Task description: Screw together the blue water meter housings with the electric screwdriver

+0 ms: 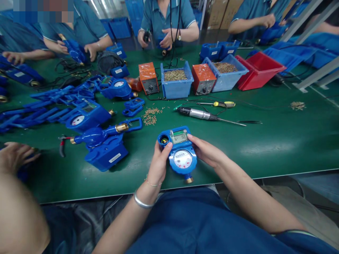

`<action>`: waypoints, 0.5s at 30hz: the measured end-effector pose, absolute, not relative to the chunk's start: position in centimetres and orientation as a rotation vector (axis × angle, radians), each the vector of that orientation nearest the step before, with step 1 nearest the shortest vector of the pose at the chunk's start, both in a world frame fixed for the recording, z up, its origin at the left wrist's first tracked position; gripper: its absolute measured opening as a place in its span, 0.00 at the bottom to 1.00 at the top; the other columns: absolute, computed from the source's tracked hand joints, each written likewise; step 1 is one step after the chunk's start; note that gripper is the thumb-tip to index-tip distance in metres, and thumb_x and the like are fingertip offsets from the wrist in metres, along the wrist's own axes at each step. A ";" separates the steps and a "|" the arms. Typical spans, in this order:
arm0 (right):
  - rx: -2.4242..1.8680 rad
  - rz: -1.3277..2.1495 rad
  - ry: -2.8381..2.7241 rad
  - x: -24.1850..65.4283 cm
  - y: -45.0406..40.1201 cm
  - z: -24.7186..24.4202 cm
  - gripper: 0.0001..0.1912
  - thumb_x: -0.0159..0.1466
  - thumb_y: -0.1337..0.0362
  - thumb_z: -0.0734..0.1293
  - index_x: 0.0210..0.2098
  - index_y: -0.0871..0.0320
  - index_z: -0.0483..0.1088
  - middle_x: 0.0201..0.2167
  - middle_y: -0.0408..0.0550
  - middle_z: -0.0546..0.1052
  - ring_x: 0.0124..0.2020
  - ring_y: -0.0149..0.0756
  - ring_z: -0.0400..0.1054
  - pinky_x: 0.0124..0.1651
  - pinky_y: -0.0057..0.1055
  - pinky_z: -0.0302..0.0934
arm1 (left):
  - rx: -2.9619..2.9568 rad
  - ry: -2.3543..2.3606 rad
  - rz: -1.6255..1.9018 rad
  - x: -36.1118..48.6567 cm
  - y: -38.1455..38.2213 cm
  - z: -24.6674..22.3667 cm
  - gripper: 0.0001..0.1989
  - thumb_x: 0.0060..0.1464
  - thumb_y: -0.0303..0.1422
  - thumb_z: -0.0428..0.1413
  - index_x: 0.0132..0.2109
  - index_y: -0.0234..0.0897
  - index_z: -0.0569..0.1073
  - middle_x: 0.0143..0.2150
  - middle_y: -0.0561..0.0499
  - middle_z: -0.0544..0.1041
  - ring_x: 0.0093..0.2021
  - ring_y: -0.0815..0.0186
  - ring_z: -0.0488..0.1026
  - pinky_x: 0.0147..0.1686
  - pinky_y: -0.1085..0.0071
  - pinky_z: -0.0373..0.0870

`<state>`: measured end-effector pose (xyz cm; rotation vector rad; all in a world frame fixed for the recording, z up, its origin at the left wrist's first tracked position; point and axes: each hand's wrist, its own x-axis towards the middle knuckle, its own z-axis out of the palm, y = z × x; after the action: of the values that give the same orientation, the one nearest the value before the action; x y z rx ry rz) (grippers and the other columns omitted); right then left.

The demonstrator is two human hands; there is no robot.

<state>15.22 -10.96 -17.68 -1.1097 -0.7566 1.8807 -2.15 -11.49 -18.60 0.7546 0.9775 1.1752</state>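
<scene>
Between my two hands is a blue water meter [196, 163], its round dial and small lit display facing up and its brass end pointing toward me. My left hand [159, 160] grips its left side, thumb beside the display. On the other side my right hand [205, 150] holds the upper right corner, thumb at the display's edge. Beyond the meter lies an electric screwdriver [198, 113] with a dark and silver body. A yellow-handled screwdriver [225, 104] rests behind it. Loose screws [150, 116] are scattered to the left of these tools.
More blue meters [103, 141] and blue frames [53, 109] crowd the left. Screw-filled blue bins [177, 88], orange boxes [149, 77] and a red bin [258, 72] line the middle. Red-handled pliers [62, 144] lie left. Co-workers sit opposite; another person's hand [17, 157] is at left.
</scene>
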 end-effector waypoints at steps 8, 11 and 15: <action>-1.006 1.881 -0.751 14.0 -10.6 -17.9 0.20 0.62 0.49 0.68 0.45 0.58 0.76 0.44 0.49 0.79 0.44 0.40 0.74 0.52 0.34 0.65 | 0.746 0.985 1.190 -2.4 -11.0 -18.9 0.26 0.51 0.38 0.65 0.56 0.39 0.68 0.55 0.45 0.75 0.58 0.55 0.71 0.63 0.58 0.61; -1.048 1.799 -0.779 13.2 -11.1 -17.5 0.23 0.61 0.48 0.68 0.44 0.61 0.76 0.44 0.52 0.79 0.44 0.41 0.73 0.53 0.36 0.64 | 0.718 0.994 1.178 -2.9 -11.1 -19.4 0.28 0.51 0.39 0.64 0.57 0.39 0.67 0.56 0.44 0.75 0.58 0.54 0.71 0.62 0.56 0.62; -1.171 1.586 -0.905 12.7 -12.9 -15.6 0.29 0.59 0.48 0.70 0.50 0.62 0.69 0.49 0.55 0.76 0.49 0.45 0.71 0.55 0.39 0.63 | 0.855 0.995 1.191 -4.5 -12.4 -18.9 0.40 0.50 0.41 0.64 0.66 0.43 0.57 0.62 0.45 0.69 0.63 0.52 0.65 0.65 0.54 0.58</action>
<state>12.70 -12.93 -15.65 -1.1707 -0.9054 1.5862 -4.51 -12.37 -18.89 0.8554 0.9952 1.1905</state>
